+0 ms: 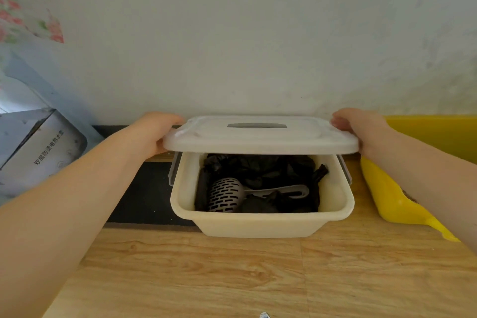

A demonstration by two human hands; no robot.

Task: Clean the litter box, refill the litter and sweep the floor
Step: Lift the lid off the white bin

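Head view: the only view you have; it looks down your forearms at a storage bin against the wall.
Left hand: your left hand (pixel 157 131) grips the left end of the translucent lid (pixel 258 137), fingers curled under its rim.
Right hand: your right hand (pixel 353 125) grips the right end the same way, so your hands are well apart, each clamped on the lid.
Lid: held level above the cream storage bin (pixel 260 223), clear of its front rim; whether the back edge touches the bin I cannot tell.
Bin contents: a grey slotted litter scoop (pixel 227 195) lies on crumpled black plastic bags (pixel 260 168), its handle pointing right.
Floor: the bin sits on wood-pattern floor (pixel 232 273), beside a black mat (pixel 147 188).
Yellow piece: a yellow plastic tray or pan (pixel 387 196) lies just right of the bin; only part shows.
Lid handling: likely light, thin and a little flexible, with smooth edges; keep hold of both ends so it stays flat.
Scoop handling: probably stiff and light; take it by the handle, not the slotted bowl.
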